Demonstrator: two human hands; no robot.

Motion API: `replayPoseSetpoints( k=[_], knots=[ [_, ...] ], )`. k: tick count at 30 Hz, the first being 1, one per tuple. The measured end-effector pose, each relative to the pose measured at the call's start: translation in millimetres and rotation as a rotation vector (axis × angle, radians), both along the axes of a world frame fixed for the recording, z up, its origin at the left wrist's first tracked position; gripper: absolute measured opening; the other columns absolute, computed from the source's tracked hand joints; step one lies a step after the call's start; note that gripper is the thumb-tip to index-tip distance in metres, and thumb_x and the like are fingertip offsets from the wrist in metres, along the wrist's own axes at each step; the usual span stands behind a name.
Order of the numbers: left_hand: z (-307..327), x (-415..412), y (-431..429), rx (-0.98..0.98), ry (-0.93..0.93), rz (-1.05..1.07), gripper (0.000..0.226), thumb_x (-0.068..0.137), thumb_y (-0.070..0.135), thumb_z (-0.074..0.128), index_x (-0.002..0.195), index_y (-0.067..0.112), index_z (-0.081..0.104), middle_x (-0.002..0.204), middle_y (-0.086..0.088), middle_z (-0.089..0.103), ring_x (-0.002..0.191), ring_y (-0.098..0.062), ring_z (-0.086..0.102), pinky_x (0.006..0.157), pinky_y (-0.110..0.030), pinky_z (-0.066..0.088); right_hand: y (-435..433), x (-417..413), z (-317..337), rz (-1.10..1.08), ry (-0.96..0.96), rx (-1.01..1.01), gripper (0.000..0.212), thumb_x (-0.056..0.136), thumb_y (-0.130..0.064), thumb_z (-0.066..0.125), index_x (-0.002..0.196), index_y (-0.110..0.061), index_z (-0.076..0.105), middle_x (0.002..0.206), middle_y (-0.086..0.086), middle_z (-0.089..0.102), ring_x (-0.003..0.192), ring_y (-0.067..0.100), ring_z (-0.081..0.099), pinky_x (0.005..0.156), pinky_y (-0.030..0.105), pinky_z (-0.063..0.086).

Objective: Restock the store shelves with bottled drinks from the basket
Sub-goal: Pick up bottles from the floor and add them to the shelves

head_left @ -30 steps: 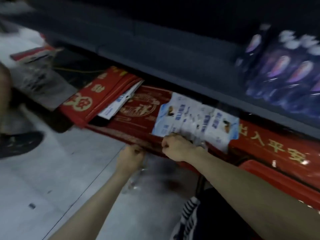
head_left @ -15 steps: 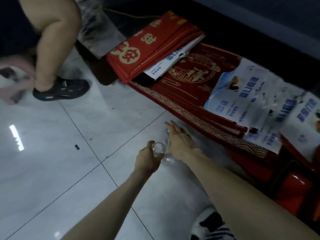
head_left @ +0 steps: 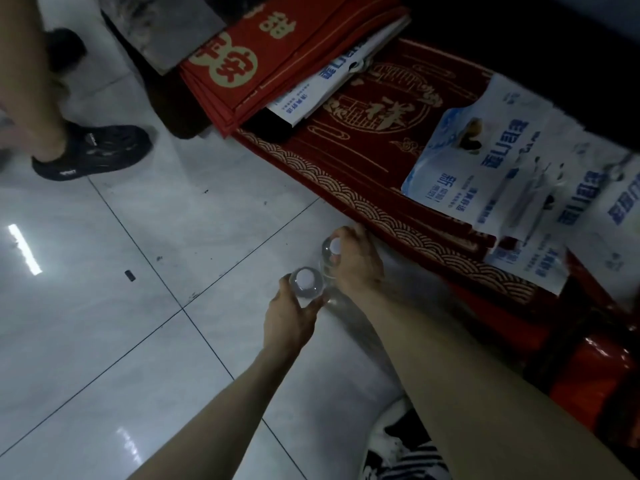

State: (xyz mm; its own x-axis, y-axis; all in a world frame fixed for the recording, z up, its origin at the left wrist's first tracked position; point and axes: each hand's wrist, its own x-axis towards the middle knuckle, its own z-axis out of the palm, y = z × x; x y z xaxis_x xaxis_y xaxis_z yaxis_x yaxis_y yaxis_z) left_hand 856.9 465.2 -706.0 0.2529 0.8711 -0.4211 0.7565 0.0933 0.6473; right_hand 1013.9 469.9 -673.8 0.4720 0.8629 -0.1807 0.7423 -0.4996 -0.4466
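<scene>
Nearest the camera, both forearms are reaching forward and down over the tiled floor. The left hand is gripping a clear bottle from the near side, fingers curled round its shoulder just below the white cap. Just beyond and touching or nearly touching it, the right hand is clasping a second bottle from the right, fingers wrapping over its far side. Both bottles are standing upright, long axes pointing at the camera, caps uppermost; whether their bases are resting on the floor cannot be told. Further out, stacked red mats and blue-and-white bags are lying. Neither basket nor open shelf space is showing, so the coming move is judged to be a lift and carry upward, each hand taking its own bottle.
</scene>
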Motion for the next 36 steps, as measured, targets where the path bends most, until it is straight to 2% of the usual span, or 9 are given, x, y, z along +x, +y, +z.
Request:
replayPoseSetpoints(
  k=[5,11,16,22,25,28,31,34,36],
  knots=[
    [6.0,4.5,5.9,-0.025,0.017,-0.036,0.077,0.084,0.052,0.078,0.14,0.013,0.043,0.134,-0.012,0.064,0.112,-0.033,0.065,0.084,-0.041,0.055,-25.0,1.7,7.5,-0.038,-0.026,-0.04,0.041,0.096,-0.017,0.066,0.134,-0.011,0.053,0.146,0.012,0.045,0.137,0.026,0.046,0.109,0.032,0.046],
    [42.2,-7.4,16.6,-0.014,0.05,-0.124,0.068,0.083,0.055,0.074,0.13,0.012,0.05,0.117,-0.01,0.067,0.101,-0.034,0.065,0.081,-0.041,0.055,-27.1,8.0,42.5,-0.085,0.029,-0.158,0.039,0.097,-0.029,0.063,0.132,-0.013,0.058,0.138,0.012,0.05,0.129,0.029,0.049,0.106,0.037,0.044],
    [103.7,-8.7,36.4,0.105,-0.066,-0.261,0.053,0.078,0.057,0.071,0.115,0.021,0.057,0.108,0.004,0.067,0.096,-0.022,0.065,0.078,-0.036,0.054,-25.8,9.5,99.5,-0.109,0.05,-0.112,0.042,0.096,-0.035,0.066,0.131,-0.013,0.062,0.132,0.012,0.056,0.124,0.032,0.055,0.105,0.044,0.048],
    [200.4,-0.4,63.0,0.271,-0.174,-0.437,0.073,0.072,0.064,0.073,0.129,0.024,0.053,0.122,0.002,0.062,0.11,-0.021,0.061,0.092,-0.043,0.054,-39.6,23.3,195.3,-0.032,0.039,0.025,0.027,0.094,-0.021,0.067,0.121,-0.02,0.068,0.122,0.008,0.056,0.111,0.031,0.061,0.098,0.043,0.052],
    [254.9,5.6,68.4,0.362,-0.26,-0.524,0.06,0.075,0.062,0.078,0.123,0.032,0.055,0.12,0.006,0.065,0.111,-0.017,0.062,0.095,-0.044,0.053,-53.5,26.3,250.5,0.031,0.01,0.115,0.022,0.098,-0.019,0.061,0.119,-0.015,0.065,0.12,0.007,0.051,0.107,0.029,0.059,0.098,0.044,0.05],
    [316.0,12.5,58.8,0.42,-0.388,-0.547,0.05,0.083,0.044,0.082,0.123,0.03,0.055,0.119,0.011,0.065,0.107,-0.009,0.063,0.089,-0.035,0.052,-75.9,29.7,304.9,0.068,-0.043,0.21,0.019,0.101,-0.024,0.057,0.117,-0.014,0.059,0.115,0.002,0.046,0.101,0.023,0.057,0.095,0.046,0.05],
    [372.6,20.5,42.2,0.407,-0.554,-0.564,0.052,0.086,0.049,0.078,0.131,0.035,0.055,0.12,0.017,0.068,0.109,-0.001,0.065,0.088,-0.028,0.052,-98.4,33.0,359.4,0.043,-0.106,0.323,0.025,0.105,-0.026,0.055,0.125,-0.011,0.056,0.115,-0.003,0.043,0.107,0.018,0.054,0.096,0.041,0.05],
    [422.3,31.2,24.4,0.405,-0.736,-0.607,0.055,0.084,0.053,0.073,0.135,0.04,0.055,0.124,0.02,0.069,0.114,0.003,0.065,0.095,-0.032,0.053,-121.5,39.4,414.4,-0.004,-0.129,0.417,0.025,0.105,-0.021,0.055,0.129,-0.012,0.055,0.107,-0.016,0.042,0.116,0.017,0.051,0.098,0.04,0.048],
    [447.8,40.2,12.3,0.384,-0.836,-0.635,0.054,0.089,0.043,0.071,0.14,0.037,0.054,0.127,0.016,0.069,0.119,-0.003,0.065,0.101,-0.042,0.053,-137.1,45.6,446.9,-0.057,-0.126,0.482,0.022,0.103,-0.023,0.055,0.125,-0.02,0.058,0.102,-0.02,0.043,0.113,0.015,0.052,0.099,0.043,0.049]
  ],
)
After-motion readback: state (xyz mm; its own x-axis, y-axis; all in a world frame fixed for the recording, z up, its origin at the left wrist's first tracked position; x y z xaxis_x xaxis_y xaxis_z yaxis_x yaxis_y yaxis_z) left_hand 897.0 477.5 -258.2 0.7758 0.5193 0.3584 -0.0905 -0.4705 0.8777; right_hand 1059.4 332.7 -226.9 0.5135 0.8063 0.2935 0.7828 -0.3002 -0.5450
